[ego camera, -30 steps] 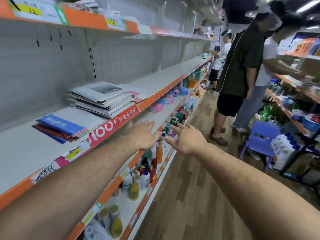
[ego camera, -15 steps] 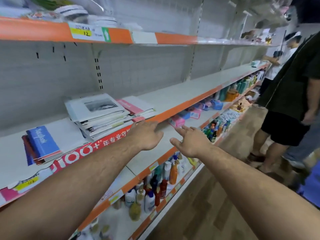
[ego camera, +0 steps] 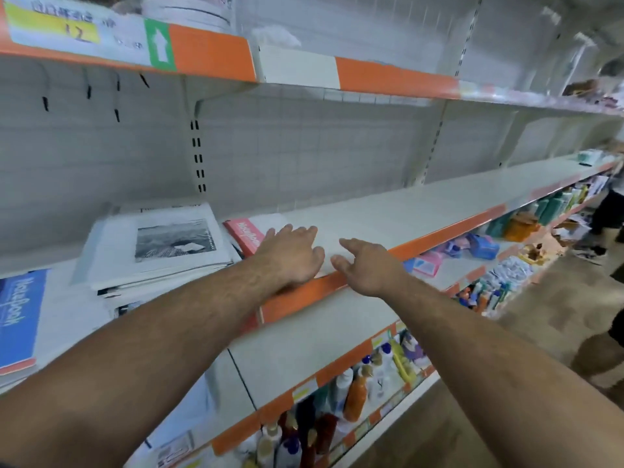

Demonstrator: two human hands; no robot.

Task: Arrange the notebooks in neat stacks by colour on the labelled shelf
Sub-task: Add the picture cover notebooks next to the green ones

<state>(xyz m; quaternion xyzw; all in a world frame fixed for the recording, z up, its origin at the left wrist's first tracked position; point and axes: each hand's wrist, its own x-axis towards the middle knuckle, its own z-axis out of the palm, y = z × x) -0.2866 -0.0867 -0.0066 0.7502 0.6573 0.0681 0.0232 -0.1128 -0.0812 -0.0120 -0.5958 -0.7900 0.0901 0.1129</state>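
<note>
Middle shelf [ego camera: 422,211], pale grey, long orange strip [ego camera: 439,236] along its front edge. My left grip [ego camera: 290,255] lies palm down over the front of the shelf, fingers straight and slightly fanned, holding nothing; its knuckles cover the lower corner of the red notebook [ego camera: 244,236]. Cannot tell if the palm presses on the cover or only hovers above it. Something white shows just under the fingertips, too blurred to name. My right grip [ego camera: 368,268] is just beside the left, apart from it, above the orange strip; fingers loose and spread, forefinger pointing toward the back wall, nothing in it. The red notebook lies flat and angled, its left edge next to the white stack [ego camera: 162,244]. That stack is several books deep and uneven, top cover showing a grey mountain photograph. Further left on the same shelf, well apart from both grips, the blue notebook [ego camera: 18,319] lies on top of a reddish one whose edge shows beneath. The shelf to the right of my grips is bare grey metal. On the shelf above, a price label [ego camera: 54,28] reads 12, with a green arrow sticker [ego camera: 160,45] beside it. Lower shelves hold bottles [ego camera: 354,393] and small pink and blue packets [ego camera: 456,251]. A person [ego camera: 607,211] stands at the far right edge, mostly cut off.
</note>
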